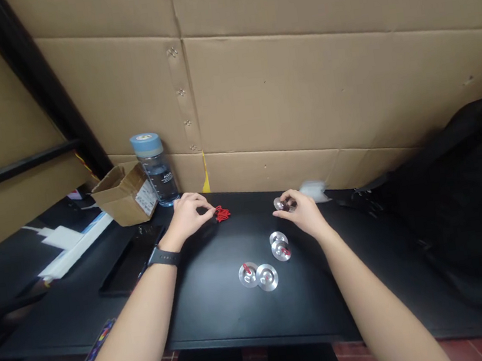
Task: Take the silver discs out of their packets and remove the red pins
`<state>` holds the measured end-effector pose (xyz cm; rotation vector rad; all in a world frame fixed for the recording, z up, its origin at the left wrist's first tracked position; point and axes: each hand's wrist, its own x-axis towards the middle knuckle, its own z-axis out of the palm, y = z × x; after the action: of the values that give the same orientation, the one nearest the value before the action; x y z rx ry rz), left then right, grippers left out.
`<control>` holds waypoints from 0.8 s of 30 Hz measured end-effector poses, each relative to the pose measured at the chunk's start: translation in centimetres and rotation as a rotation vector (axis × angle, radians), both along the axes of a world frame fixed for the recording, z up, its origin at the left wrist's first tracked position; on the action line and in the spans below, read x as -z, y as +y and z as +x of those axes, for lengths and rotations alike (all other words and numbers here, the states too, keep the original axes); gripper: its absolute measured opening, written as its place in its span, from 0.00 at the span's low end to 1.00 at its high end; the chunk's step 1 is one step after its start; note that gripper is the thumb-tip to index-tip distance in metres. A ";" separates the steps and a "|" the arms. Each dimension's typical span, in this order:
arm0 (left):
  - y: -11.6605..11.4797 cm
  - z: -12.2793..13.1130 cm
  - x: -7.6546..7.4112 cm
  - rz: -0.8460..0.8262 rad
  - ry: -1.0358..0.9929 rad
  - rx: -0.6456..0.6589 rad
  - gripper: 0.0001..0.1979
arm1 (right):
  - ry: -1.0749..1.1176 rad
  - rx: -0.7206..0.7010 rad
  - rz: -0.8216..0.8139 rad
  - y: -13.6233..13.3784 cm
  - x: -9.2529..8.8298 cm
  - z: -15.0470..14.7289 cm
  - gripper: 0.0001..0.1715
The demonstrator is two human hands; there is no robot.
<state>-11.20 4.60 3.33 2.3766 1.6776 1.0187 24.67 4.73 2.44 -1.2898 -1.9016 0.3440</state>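
Note:
My left hand [192, 213] is at the back of the black table, thumb and forefinger closed at the edge of a small tangle of red cord [223, 213]. Farther right, my right hand [299, 211] pinches a shiny silver finger cymbal [278, 204]; my fingers partly hide it. Nearer to me lie two pairs of finger cymbals. In one pair, a cymbal with a red loop [280, 251] overlaps a plain one [277, 238]. The front pair has a cymbal with a red loop [247, 275] against another cymbal [267, 278].
A water bottle with a blue lid [162, 179] and an open cardboard box [121, 199] stand at the back left. A black tray [123, 267] and a white power strip [72, 250] are on the left. A clear plastic bag [314, 191] lies behind my right hand; black fabric [469, 192] fills the right side.

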 end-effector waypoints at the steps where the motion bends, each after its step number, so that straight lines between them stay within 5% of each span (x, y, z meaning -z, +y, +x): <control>1: 0.2 -0.2 0.3 -0.014 0.018 0.021 0.09 | -0.045 0.028 0.004 0.3 0.1 0.8 0.22; 8: 0.8 0.6 2.2 -0.003 0.072 0.024 0.12 | -0.121 0.015 -0.157 1.6 1.6 3.1 0.21; 24: 0.8 0.8 2.7 -0.024 0.117 -0.049 0.13 | -0.246 0.002 -0.151 2.1 2.5 4.2 0.12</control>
<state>-10.39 5.41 0.66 2.4356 1.7840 0.8756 28.82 6.86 -0.07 -1.4912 -2.1118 0.3460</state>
